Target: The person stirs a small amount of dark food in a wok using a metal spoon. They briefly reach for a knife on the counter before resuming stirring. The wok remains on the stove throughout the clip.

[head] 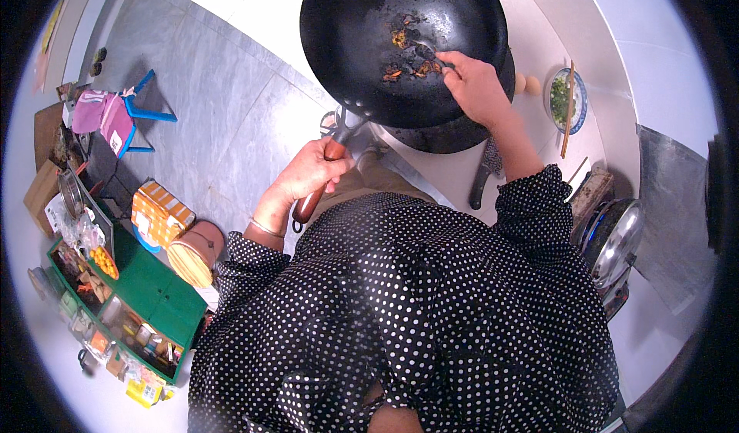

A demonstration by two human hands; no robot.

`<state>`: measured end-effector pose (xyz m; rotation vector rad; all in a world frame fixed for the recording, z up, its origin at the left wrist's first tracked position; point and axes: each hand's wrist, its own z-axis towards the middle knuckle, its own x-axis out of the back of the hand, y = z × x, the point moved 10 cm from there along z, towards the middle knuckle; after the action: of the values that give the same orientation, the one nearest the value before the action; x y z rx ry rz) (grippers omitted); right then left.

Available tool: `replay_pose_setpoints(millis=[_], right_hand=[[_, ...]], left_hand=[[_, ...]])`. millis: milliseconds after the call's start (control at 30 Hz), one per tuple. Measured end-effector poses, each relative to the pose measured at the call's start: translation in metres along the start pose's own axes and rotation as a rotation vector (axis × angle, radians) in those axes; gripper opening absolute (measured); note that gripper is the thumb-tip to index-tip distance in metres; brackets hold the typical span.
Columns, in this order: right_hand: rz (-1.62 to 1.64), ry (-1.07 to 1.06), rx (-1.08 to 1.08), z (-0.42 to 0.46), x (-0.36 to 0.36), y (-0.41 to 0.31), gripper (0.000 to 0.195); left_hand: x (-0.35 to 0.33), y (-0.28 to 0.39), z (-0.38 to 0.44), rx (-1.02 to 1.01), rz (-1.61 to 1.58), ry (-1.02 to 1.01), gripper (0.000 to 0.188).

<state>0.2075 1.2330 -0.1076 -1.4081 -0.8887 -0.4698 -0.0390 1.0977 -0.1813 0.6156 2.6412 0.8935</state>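
Note:
My left hand point(314, 170) is wrapped around the wooden handle point(310, 205) of a black wok point(340, 29), which is tilted towards me. Inside the wok my right hand point(476, 89) grips a small utensil point(426, 46), probably a spoon; its tip is among the food. Dark pieces with reddish and yellow bits point(399, 37) lie scattered across the wok's middle. Under the wok's near edge shows a dark round surface point(433, 141), partly hidden. A knife with a black handle point(479, 187) rests on the counter, close to my right forearm.
Two eggs point(526, 84) sit right of the wok, beside a bowl of chopped greens point(560, 98) with chopsticks point(570, 107) across it. A lidded pot point(615, 242) stands at right. Leftwards are a blue stool point(141, 109), a checked box point(161, 211), a bin point(199, 245) and a green cabinet point(159, 294).

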Motion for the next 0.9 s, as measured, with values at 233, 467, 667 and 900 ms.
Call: replay_pose_setpoints(millis=[233, 467, 667, 900], right_hand=[[0.123, -0.04, -0.285, 0.007, -0.008, 0.04, 0.032], [0.409, -0.231, -0.506, 0.003, -0.036, 0.043, 0.031], [0.568, -0.289, -0.566, -0.003, -0.039, 0.032, 0.033], [0.604, -0.291, -0.538, -0.006, -0.042, 0.024, 0.033]], left_hand=[[0.0, -0.002, 0.001, 0.015, -0.006, 0.009, 0.02], [0.0, -0.002, 0.0, 0.001, 0.012, 0.002, 0.02], [-0.001, 0.002, -0.002, -0.011, 0.019, -0.001, 0.019], [-0.002, 0.008, -0.004, -0.007, -0.007, -0.006, 0.019]])
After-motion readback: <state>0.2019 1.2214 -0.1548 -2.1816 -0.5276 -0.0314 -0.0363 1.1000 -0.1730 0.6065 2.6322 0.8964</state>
